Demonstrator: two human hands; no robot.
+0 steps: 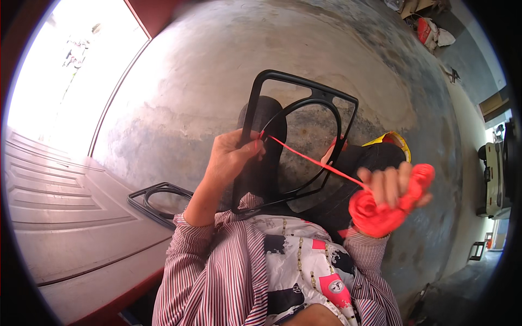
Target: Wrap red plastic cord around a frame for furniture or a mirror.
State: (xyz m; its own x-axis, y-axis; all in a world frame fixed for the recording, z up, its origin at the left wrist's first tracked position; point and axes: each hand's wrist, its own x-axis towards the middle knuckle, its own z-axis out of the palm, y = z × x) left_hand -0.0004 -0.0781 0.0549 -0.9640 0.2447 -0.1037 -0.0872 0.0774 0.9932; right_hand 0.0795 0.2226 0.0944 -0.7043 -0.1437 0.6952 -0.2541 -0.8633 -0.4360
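Observation:
A black frame (pixel 321 93), rectangular with a round ring inside it, stands tilted against my knees. My left hand (pixel 234 155) grips its left bar, with fingers closed where a bit of red ribbon wraps around the frame. From there the red ribbon (pixel 321 163) runs taut across the ring to the right. My right hand (pixel 387 187) is closed around a thick, loose bundle of the same ribbon (pixel 370 214), held out to the right above my knee. Motion blurs this hand and the bundle slightly.
More black frames (pixel 157 198) lie stacked at my left, by a pale panelled door (pixel 60 206). A yellow-rimmed round object (pixel 402 142) shows beyond my right knee. A red and white sack (pixel 428 32) lies at the far right on the concrete floor (pixel 217 60).

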